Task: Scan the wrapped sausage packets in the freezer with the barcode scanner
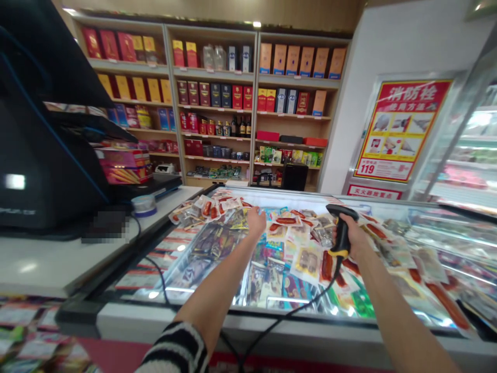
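My right hand (pixel 354 237) is wrapped round the grip of a black and yellow barcode scanner (pixel 342 235), held above the glass top of a chest freezer (pixel 163 322). Its black cable (pixel 289 314) hangs down to the front. Stretched forward over the freezer, my left hand (pixel 257 223) has its fingers curled in; what they hold, if anything, is hidden. Just left of it lies a pile of clear sausage packets (pixel 209 208). More vacuum packs of sausage (pixel 286 221) are spread between my hands, beside a pale pack with brown pieces (pixel 306 260).
A white counter (pixel 31 267) with a dark checkout terminal (pixel 50 155) and a roll of tape (pixel 143 204) stands at left. Shelves of boxed bottles (pixel 212 96) line the back wall. A red fire-hydrant poster (pixel 404 129) hangs at right. More packets (pixel 430 264) cover the freezer's right side.
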Demonstrator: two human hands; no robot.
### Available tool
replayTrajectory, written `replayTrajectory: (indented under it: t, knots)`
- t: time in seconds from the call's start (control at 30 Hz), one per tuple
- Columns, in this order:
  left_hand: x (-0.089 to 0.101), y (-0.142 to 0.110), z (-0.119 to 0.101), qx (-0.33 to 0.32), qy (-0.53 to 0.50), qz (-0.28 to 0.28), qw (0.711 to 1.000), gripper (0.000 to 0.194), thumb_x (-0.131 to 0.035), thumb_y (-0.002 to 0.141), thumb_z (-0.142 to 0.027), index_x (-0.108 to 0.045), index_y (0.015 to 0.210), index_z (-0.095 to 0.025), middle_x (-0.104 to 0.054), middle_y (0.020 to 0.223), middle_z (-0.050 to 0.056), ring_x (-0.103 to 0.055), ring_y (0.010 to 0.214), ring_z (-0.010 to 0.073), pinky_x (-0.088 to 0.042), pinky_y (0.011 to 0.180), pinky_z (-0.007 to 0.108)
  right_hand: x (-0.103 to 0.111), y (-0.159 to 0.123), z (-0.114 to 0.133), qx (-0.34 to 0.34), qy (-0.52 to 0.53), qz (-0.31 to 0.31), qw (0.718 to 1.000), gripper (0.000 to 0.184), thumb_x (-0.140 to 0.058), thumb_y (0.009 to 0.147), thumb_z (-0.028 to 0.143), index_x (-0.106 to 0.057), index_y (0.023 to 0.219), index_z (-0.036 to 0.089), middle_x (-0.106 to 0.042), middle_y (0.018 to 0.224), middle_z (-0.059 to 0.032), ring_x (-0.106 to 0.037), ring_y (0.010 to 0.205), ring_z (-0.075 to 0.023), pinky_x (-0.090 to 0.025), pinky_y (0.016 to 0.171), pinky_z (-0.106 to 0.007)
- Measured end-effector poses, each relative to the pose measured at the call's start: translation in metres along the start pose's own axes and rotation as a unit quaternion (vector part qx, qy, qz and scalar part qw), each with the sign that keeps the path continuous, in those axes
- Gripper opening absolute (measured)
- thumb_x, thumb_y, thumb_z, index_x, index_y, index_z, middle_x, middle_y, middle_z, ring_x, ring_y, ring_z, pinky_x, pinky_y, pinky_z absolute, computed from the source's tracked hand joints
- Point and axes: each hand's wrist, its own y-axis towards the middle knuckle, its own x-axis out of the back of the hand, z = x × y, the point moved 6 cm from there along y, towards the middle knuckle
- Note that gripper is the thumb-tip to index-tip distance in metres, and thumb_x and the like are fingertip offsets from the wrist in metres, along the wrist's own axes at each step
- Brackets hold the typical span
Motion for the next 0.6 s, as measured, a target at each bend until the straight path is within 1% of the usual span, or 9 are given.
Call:
replayTrajectory:
  t: [0.07,0.13,0.2,0.23,0.3,0.4,0.5,0.6]
  knots:
    - [0.034,0.02,0.032,0.007,0.049,-0.034,0.998,0.032,-0.046,0.075,-0.021,-0.055,0.104,-0.011,-0.056,0.107,0.012,-0.048,0.105,0.0202,-0.035,0.087,0.028,-0.018,-0.004,-0.004,-0.011,0.001,0.017,1.0,0.02,-0.05,0.072,0.035,-0.046,0.064,0.017,-0.051,0.043,0.0018,-0.046,0.033,-0.0094,-0.037,0.03,-0.019]
    - [0.063,0.036,0.067,0.026,0.098,-0.06,0.993,0.034,-0.046,0.075,-0.021,-0.053,0.106,-0.01,-0.051,0.112,0.016,-0.044,0.108,0.0249,-0.033,0.089,0.034,-0.036,-0.008,-0.008,-0.018,0.002,0.038,0.999,0.019,-0.05,0.071,0.035,-0.046,0.065,0.018,-0.052,0.044,0.0022,-0.046,0.033,-0.0094,-0.038,0.031,-0.02]
    - [0.08,0.046,0.095,0.029,0.138,-0.059,0.988,0.033,-0.047,0.074,-0.022,-0.055,0.104,-0.011,-0.049,0.113,0.017,-0.042,0.109,0.0277,-0.033,0.089,0.037,-0.053,-0.011,-0.013,-0.027,0.0,0.065,0.998,0.02,-0.051,0.071,0.036,-0.046,0.065,0.018,-0.052,0.044,0.0024,-0.047,0.034,-0.0097,-0.039,0.032,-0.02]
    - [0.083,0.05,0.104,0.024,0.154,-0.05,0.987,0.033,-0.048,0.073,-0.023,-0.055,0.104,-0.013,-0.049,0.114,0.016,-0.042,0.109,0.0282,-0.033,0.088,0.037,-0.06,-0.012,-0.015,-0.029,-0.002,0.078,0.997,0.021,-0.051,0.071,0.037,-0.046,0.065,0.018,-0.052,0.045,0.0023,-0.047,0.035,-0.0098,-0.04,0.032,-0.021]
    - [0.081,0.055,0.116,0.006,0.179,-0.023,0.984,0.037,-0.052,0.07,-0.027,-0.055,0.106,-0.018,-0.048,0.116,0.014,-0.042,0.109,0.0287,-0.033,0.088,0.038,-0.07,-0.014,-0.019,-0.03,-0.012,0.094,0.995,0.021,-0.051,0.071,0.038,-0.048,0.066,0.017,-0.053,0.046,0.0016,-0.048,0.036,-0.0099,-0.04,0.033,-0.021]
    - [0.071,0.06,0.122,-0.016,0.205,0.007,0.979,0.041,-0.055,0.068,-0.032,-0.054,0.107,-0.022,-0.049,0.117,0.013,-0.043,0.107,0.0309,-0.031,0.087,0.044,-0.08,-0.013,-0.024,-0.037,-0.025,0.106,0.993,0.022,-0.049,0.072,0.038,-0.049,0.067,0.017,-0.053,0.047,0.0014,-0.048,0.036,-0.0097,-0.04,0.033,-0.021]
    - [0.069,0.065,0.123,-0.027,0.221,0.015,0.975,0.032,-0.054,0.068,-0.035,-0.059,0.097,-0.021,-0.055,0.108,0.014,-0.045,0.104,0.0318,-0.026,0.088,0.049,-0.087,-0.014,-0.028,-0.044,-0.03,0.116,0.992,0.022,-0.048,0.073,0.038,-0.049,0.066,0.017,-0.054,0.048,0.002,-0.048,0.036,-0.0091,-0.04,0.034,-0.02]
    - [0.073,0.068,0.123,-0.03,0.225,0.007,0.974,0.021,-0.054,0.069,-0.033,-0.062,0.083,-0.019,-0.061,0.096,0.013,-0.049,0.1,0.0307,-0.024,0.089,0.048,-0.092,-0.017,-0.03,-0.048,-0.032,0.13,0.99,0.022,-0.047,0.074,0.038,-0.049,0.067,0.017,-0.053,0.048,0.0023,-0.047,0.036,-0.0086,-0.038,0.033,-0.019]
